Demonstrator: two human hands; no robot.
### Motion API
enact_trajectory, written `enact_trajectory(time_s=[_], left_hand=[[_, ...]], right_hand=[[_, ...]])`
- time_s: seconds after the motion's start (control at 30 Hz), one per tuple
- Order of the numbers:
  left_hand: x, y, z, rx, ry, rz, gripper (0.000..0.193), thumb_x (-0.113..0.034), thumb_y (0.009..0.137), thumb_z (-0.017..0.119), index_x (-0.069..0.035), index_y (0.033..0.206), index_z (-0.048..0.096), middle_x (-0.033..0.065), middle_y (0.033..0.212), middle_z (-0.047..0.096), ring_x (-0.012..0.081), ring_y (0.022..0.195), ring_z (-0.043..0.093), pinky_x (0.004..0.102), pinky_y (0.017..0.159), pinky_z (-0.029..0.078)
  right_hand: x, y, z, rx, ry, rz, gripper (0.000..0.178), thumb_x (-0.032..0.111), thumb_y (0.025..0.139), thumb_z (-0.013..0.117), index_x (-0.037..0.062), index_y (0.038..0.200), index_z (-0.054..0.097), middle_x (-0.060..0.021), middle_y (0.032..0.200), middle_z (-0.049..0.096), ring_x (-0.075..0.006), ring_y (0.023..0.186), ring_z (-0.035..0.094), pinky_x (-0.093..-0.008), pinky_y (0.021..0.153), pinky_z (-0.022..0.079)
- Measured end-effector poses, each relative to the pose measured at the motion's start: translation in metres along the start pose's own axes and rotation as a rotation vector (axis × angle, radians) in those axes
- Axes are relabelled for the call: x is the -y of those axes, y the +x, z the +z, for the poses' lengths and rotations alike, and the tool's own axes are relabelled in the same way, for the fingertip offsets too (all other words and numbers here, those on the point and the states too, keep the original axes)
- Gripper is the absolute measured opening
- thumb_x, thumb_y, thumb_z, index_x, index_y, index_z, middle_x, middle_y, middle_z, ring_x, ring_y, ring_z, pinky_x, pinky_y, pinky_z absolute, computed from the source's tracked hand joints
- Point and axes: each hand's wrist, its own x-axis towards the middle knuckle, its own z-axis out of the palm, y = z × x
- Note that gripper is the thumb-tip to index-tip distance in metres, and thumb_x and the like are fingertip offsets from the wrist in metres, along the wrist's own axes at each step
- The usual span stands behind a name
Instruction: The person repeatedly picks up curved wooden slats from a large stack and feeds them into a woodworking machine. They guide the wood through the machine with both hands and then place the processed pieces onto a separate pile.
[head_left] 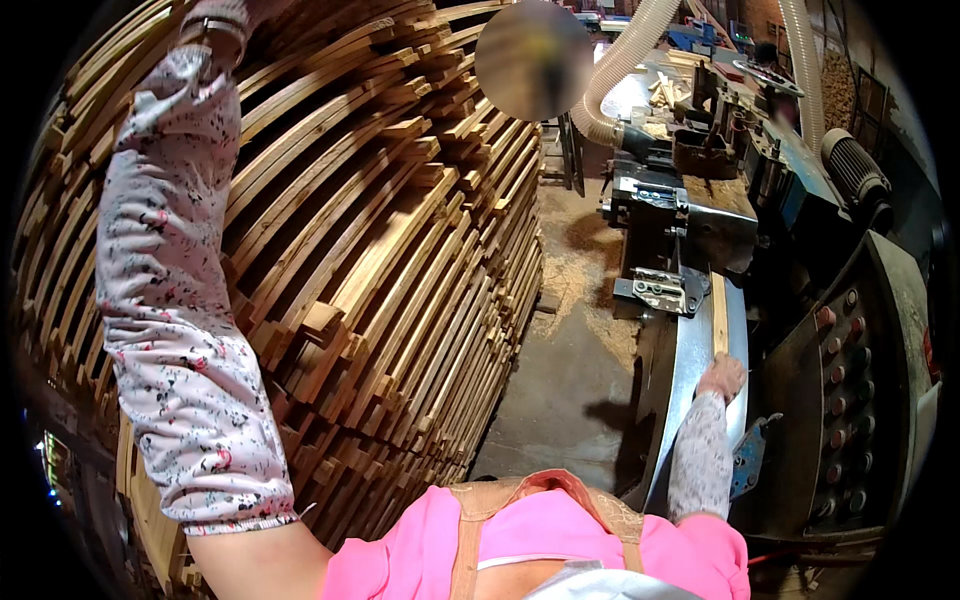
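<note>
My right hand [724, 375] is closed on the near end of a narrow wooden strip [719, 312]. The strip lies flat along a metal machine bed [684, 372], its far end reaching under the machine's dark housing [722, 230]. A metal guide bracket [660, 291] sits just left of the strip. Far up at the left, my left hand [262, 9] is stretched out over a tall stack of wooden slats [380, 235]. Its fingers run out of the picture, so whether they grip a slat is hidden.
A control panel with several round buttons [845, 400] stands at the right. Pale ribbed hoses [625, 75] drop to the machine, near a motor [855, 165]. Sawdust [575, 260] covers part of the floor between stack and machine. A blurred round patch hides something at the top middle.
</note>
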Motion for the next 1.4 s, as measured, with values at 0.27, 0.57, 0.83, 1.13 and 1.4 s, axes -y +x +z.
enact_trajectory(time_s=[0.27, 0.57, 0.83, 1.13, 1.4], left_hand=[[-0.115, 0.002, -0.017, -0.147, -0.794, 0.416, 0.039, -0.023, 0.093, 0.07, -0.005, 0.127, 0.065, 0.013, 0.116, 0.071, 0.0258, 0.105, 0.067, 0.0385, 0.091, 0.055], [-0.385, -0.129, 0.074, 0.719, -2.55, 0.147, 0.028, -0.018, 0.093, 0.074, -0.001, 0.114, 0.071, 0.01, 0.103, 0.074, 0.0171, 0.088, 0.07, 0.0312, 0.08, 0.058], [-0.449, -0.257, 0.157, 1.284, -2.2, -0.698, 0.029, -0.012, 0.084, 0.075, 0.005, 0.108, 0.068, 0.0107, 0.084, 0.066, 0.0222, 0.071, 0.065, 0.0389, 0.069, 0.059], [-0.413, -0.238, 0.181, 1.051, -2.123, -0.798, 0.034, -0.017, 0.09, 0.078, 0.003, 0.115, 0.066, 0.0103, 0.091, 0.071, 0.0226, 0.077, 0.069, 0.0406, 0.07, 0.061], [-0.39, -0.226, 0.19, 0.856, -2.028, -1.236, 0.044, -0.027, 0.09, 0.079, 0.004, 0.118, 0.066, 0.0123, 0.095, 0.071, 0.0247, 0.084, 0.069, 0.0403, 0.074, 0.06]], right_hand=[[0.112, 0.041, -0.142, 0.116, 1.33, -0.213, 0.08, 0.033, 0.094, 0.072, 0.0055, 0.161, 0.038, -0.0238, 0.147, 0.06, -0.0314, 0.134, 0.06, -0.0376, 0.112, 0.046], [0.069, -0.079, -0.246, 0.466, 1.602, -0.217, 0.063, 0.019, 0.095, 0.07, -0.0027, 0.151, 0.05, -0.0115, 0.13, 0.07, -0.0145, 0.118, 0.064, -0.0296, 0.105, 0.049], [-0.047, -0.242, -0.106, -0.016, 0.507, 0.15, 0.037, 0.015, 0.089, 0.069, 0.0082, 0.126, 0.072, -0.0141, 0.108, 0.073, -0.0343, 0.1, 0.068, -0.0438, 0.09, 0.055], [-0.021, 0.009, 0.0, 0.047, 0.013, 0.073, 0.017, 0.016, 0.098, 0.06, 0.0094, 0.105, 0.074, -0.0163, 0.102, 0.074, -0.0377, 0.099, 0.073, -0.0511, 0.087, 0.06], [0.137, -0.073, -0.164, 0.403, 1.106, -0.612, 0.09, 0.041, 0.086, 0.083, 0.0141, 0.161, 0.041, -0.0218, 0.159, 0.046, -0.0325, 0.148, 0.045, -0.0439, 0.122, 0.039]])
